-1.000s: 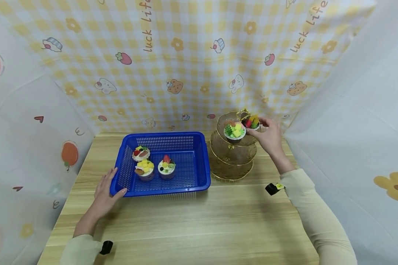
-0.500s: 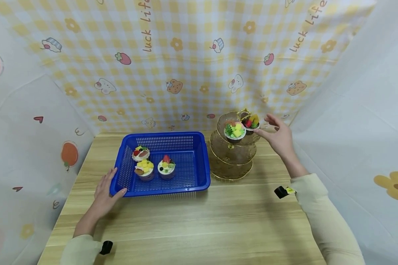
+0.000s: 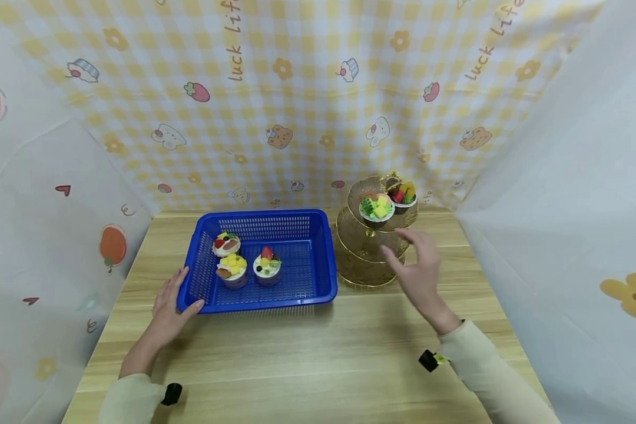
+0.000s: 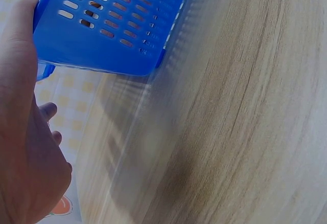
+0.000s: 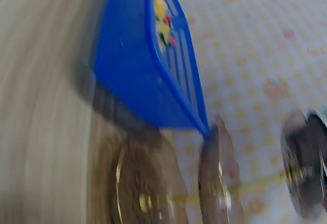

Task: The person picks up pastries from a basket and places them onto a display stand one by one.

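My left hand (image 3: 168, 300) rests at the near left corner of a blue plastic basket (image 3: 297, 305), fingers along its left side and thumb at the front rim. In the left wrist view the thumb meets the basket's rim, while other fingertips (image 4: 49, 110) stay outside it. Inside the basket stand three fruit-topped cupcakes, one with yellow cubes (image 3: 234, 274), one with a strawberry (image 3: 267, 270), another (image 3: 225, 244) behind. My right hand (image 3: 420, 275) holds nothing, thumb and fingers spread before a three-tier gold-rimmed stand (image 3: 370, 253). A green-and-yellow-topped cupcake (image 3: 376, 211) and a red-and-orange-topped cupcake (image 3: 403, 197) sit on its top tier.
Wooden table (image 3: 307, 365) runs in front of the basket and stand. A yellow checked cloth (image 3: 307, 118) hangs behind them, with white printed sheets at both sides. The basket's right end stands close to the stand.
My right hand has let go of the red-and-orange-topped cupcake on the top tier, drawn back to the right, then come down and leftward before the stand. The left hand stays put.
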Demonstrator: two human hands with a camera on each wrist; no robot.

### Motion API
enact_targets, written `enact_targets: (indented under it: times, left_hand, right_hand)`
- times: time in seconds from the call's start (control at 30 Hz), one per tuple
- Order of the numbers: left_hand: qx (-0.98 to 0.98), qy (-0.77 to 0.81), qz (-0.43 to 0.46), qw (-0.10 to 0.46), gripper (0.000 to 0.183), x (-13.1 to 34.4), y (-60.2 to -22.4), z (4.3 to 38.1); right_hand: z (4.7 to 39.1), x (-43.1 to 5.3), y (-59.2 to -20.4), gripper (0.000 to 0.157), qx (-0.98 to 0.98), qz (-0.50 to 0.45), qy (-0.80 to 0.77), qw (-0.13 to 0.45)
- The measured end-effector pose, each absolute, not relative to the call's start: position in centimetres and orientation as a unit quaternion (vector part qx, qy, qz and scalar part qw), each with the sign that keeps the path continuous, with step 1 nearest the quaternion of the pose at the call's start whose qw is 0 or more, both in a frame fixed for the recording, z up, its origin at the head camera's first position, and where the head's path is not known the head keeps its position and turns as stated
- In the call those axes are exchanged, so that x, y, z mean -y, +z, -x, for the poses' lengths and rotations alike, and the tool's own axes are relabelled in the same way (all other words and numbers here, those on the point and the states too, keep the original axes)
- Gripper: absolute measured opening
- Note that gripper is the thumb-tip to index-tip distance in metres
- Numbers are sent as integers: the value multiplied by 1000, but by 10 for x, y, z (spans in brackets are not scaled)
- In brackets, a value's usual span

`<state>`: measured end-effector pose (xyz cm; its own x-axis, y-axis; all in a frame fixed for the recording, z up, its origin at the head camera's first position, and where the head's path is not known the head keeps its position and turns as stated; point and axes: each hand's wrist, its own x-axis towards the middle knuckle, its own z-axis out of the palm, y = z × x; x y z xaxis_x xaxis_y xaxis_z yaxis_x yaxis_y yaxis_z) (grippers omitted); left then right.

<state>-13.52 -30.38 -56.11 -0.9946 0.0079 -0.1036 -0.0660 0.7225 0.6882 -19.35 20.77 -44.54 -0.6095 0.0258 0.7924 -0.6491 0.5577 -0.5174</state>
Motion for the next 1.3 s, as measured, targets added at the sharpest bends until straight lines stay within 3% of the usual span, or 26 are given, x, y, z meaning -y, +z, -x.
enact_targets:
  times: [0.23, 0.43, 0.6, 0.87, 1.3]
  left_hand:
    - [-926, 375, 14, 48, 90, 304, -562, 136]
    - [-927, 371, 22, 55, 90, 305, -563, 136]
    - [-928, 365, 26, 65, 92, 306, -562, 135]
    - [-927, 367, 28, 68, 92, 308, -559, 135]
    - [-927, 371, 15, 50, 91, 306, -561, 136]
  right_hand:
    - [206, -149, -449, 52, 850, -288, 381, 221]
    - [243, -98, -449, 64, 866, -306, 392, 62]
    - [275, -57, -454, 70, 867, -314, 385, -34]
    - [319, 2, -462, 77, 838, -371, 381, -120]
    - [345, 45, -500, 71, 874, -334, 308, -174]
